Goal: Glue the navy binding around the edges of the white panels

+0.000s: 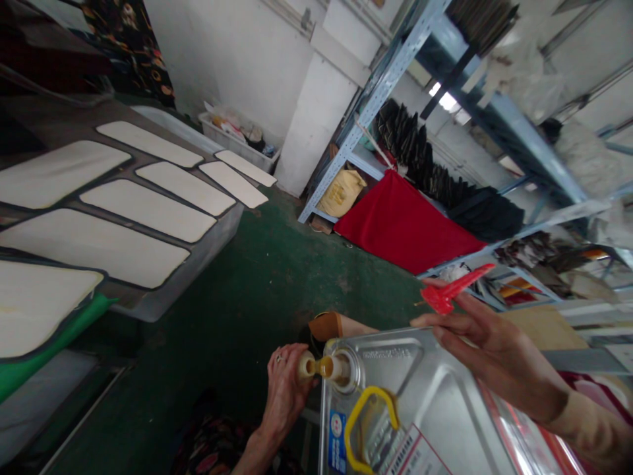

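My left hand (285,379), a ring on one finger, is closed around a small pale bottle (304,365); most of the bottle is hidden by the fingers. Its mouth faces the spout (341,368) of a large metal can (420,382), and amber liquid (325,367) bridges the gap between them. The can lies tilted, with a yellow carrying handle (352,432) on its top. My right hand (487,340) rests along the can's upper edge. Between its fingers is a red pointed nozzle cap (452,290).
On the left, a table (148,307) carries several cream flat panels (103,247) with dark borders. A blue metal rack (356,142) with dark stacked pieces and a red cloth (400,224) stands at the right. A white bin (242,142) sits by the wall. Green floor (277,264) lies between.
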{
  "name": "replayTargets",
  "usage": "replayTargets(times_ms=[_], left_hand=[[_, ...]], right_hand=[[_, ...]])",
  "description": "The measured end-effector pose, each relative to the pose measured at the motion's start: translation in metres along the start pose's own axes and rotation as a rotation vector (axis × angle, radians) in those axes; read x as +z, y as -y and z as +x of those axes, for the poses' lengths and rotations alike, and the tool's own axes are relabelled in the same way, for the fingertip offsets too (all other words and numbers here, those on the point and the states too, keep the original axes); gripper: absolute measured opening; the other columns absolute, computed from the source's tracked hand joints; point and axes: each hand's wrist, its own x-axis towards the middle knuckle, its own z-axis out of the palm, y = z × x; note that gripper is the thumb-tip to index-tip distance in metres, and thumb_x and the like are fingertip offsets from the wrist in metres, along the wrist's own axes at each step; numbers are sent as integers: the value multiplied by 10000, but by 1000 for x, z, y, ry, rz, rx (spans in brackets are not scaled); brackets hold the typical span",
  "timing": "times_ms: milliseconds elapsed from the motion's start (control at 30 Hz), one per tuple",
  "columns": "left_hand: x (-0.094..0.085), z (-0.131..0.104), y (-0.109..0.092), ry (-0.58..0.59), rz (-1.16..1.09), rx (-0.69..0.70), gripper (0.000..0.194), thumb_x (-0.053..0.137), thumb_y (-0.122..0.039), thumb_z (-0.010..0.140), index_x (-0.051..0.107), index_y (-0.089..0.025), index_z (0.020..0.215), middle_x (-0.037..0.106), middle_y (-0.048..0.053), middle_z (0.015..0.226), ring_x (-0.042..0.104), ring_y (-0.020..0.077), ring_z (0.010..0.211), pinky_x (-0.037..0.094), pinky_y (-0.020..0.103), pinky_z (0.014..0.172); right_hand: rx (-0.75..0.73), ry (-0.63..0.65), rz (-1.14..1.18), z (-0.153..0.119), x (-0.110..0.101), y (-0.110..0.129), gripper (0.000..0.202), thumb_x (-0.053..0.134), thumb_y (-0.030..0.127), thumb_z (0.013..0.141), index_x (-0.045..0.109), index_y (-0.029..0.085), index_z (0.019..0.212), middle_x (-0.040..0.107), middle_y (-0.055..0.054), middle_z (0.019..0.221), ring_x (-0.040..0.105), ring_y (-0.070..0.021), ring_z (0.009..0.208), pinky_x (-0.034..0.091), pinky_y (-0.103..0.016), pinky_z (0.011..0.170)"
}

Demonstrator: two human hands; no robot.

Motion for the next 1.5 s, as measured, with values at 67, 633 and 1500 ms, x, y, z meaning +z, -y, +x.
replayTargets(times_ms=[67,633,1500], left_hand=[[0,0,0,-1,-2,2,434,654,-232,705,520,-203,1118,608,99,1103,527,286,1075,316,507,975],[2,0,3,4,-8,-2,465,668,-240,688,531,-205,1131,618,102,1109,529,298,1081,322,517,970],[5,1,5,-17,-8,26,463,678,-262,685,531,-214,1121,623,86,1085,549,287,1048,336,491,957]], right_hand=[[-6,4,-15,0,-1,0,443,618,459,797,588,231,1175,740,-70,905,706,-266,847,611,-340,710],[-9,135,63,-10,-13,-21,474,467,275,880,329,250,1333,742,-46,916,706,-231,852,549,-410,878],[-13,120,53,-13,-11,-25,493,482,313,888,320,257,1350,744,-37,917,707,-220,851,550,-370,868]])
